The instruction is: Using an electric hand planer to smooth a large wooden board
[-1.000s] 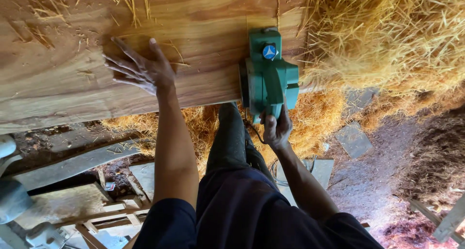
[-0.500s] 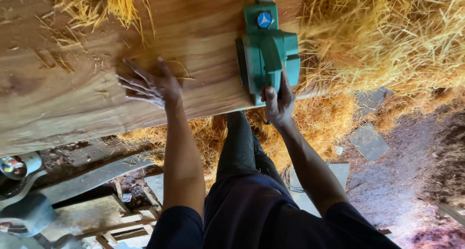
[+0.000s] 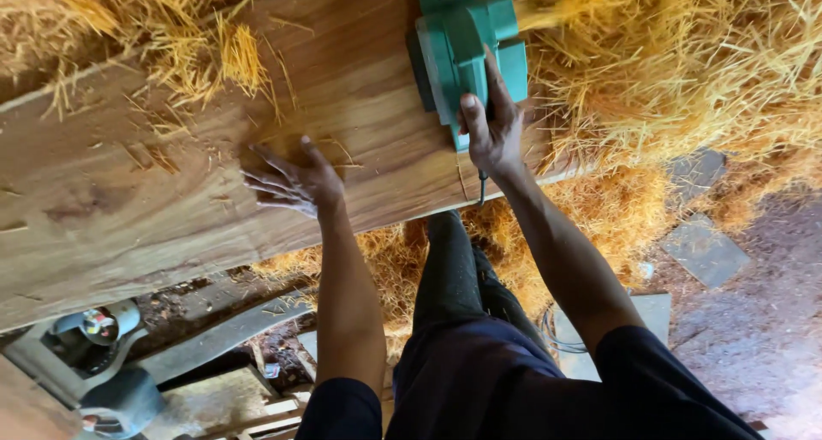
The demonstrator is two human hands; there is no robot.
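Observation:
A wide wooden plank (image 3: 154,192) slants across the view. On its right part rides a green electric planer (image 3: 467,42), and my right hand (image 3: 490,123) is shut on its handle. A stream of shavings blows out of the planer toward the upper right. My left hand (image 3: 291,181) lies flat on the plank, fingers spread, left of the planer. A dark cord (image 3: 481,187) hangs from the planer below my right hand.
Heaps of golden wood shavings (image 3: 685,72) lie at the right, on the plank's top left (image 3: 171,46) and on the ground under it. A machine with a round part (image 3: 98,324) stands at lower left. Flat grey slabs (image 3: 706,252) lie on the dirt at right.
The planer and my right hand have travelled farther up across the plank, away from me. My left hand stays pressed flat on the wood.

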